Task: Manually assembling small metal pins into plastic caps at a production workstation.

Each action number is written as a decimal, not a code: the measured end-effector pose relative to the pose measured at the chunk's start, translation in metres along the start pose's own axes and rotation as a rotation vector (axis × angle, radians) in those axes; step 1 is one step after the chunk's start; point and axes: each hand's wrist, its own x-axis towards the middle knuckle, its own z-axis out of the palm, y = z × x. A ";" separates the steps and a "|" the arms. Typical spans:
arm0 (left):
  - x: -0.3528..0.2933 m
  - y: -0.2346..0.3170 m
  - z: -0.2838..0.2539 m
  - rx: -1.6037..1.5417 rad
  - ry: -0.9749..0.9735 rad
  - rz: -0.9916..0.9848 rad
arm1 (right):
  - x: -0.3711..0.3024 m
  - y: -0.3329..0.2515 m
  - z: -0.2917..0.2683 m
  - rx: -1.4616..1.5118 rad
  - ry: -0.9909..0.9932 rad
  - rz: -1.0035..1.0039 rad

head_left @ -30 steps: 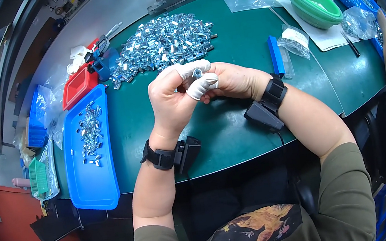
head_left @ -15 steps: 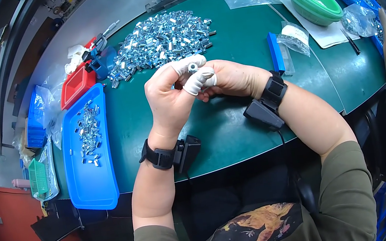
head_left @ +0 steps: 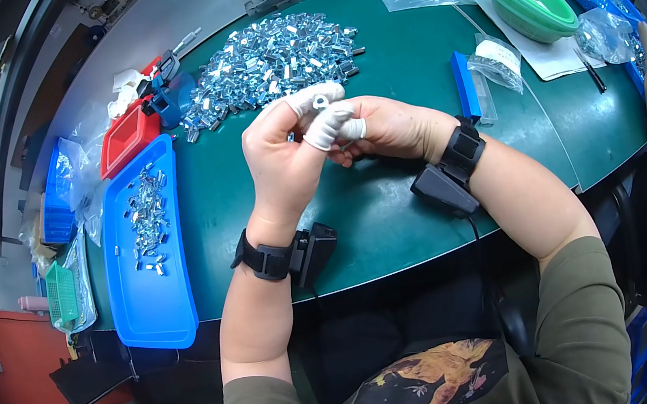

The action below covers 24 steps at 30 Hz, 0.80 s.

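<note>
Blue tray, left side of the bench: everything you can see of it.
The tray is long, shallow and blue, with rounded corners and a raised rim; it looks like smooth plastic. It lies face up on the left of the green table, long sides running away from the person, its near end seeming to overhang the edge. Small shiny metal parts lie loose in it, mostly toward the far half. Neither the left hand nor the right hand touches it.

No text or number is showing legibly; a white label [head_left: 502,53] is sitting on or in a bag [head_left: 496,74], appearing too small for reading.
</note>
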 end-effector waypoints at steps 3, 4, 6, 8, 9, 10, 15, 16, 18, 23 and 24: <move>0.005 0.000 -0.005 -0.200 0.015 -0.197 | 0.000 -0.001 0.002 0.051 0.006 -0.011; 0.009 -0.007 -0.010 -0.233 0.002 -0.222 | 0.000 -0.003 0.002 0.050 0.023 0.006; 0.015 -0.019 -0.019 -0.298 -0.026 -0.271 | -0.001 -0.005 0.000 0.046 0.060 0.039; 0.016 -0.026 -0.021 -0.312 -0.025 -0.281 | 0.001 -0.005 -0.001 0.042 0.083 0.037; 0.016 -0.028 -0.021 -0.330 -0.027 -0.292 | 0.001 -0.004 -0.002 0.038 0.112 0.037; 0.016 -0.030 -0.022 -0.348 -0.030 -0.303 | 0.001 -0.004 -0.002 0.035 0.140 0.037; 0.018 -0.036 -0.025 -0.246 -0.033 -0.257 | 0.002 -0.006 0.001 -0.024 0.234 0.050; 0.018 -0.038 -0.025 -0.163 -0.040 -0.231 | 0.002 -0.007 0.001 -0.052 0.250 0.058; 0.018 -0.043 -0.028 0.003 -0.054 -0.178 | 0.002 -0.008 0.001 -0.109 0.283 0.073; 0.018 -0.050 -0.032 0.105 -0.086 -0.211 | 0.008 0.003 -0.002 -0.237 0.344 -0.051; 0.018 -0.050 -0.030 0.066 -0.074 -0.217 | 0.010 0.006 -0.003 -0.380 0.400 -0.176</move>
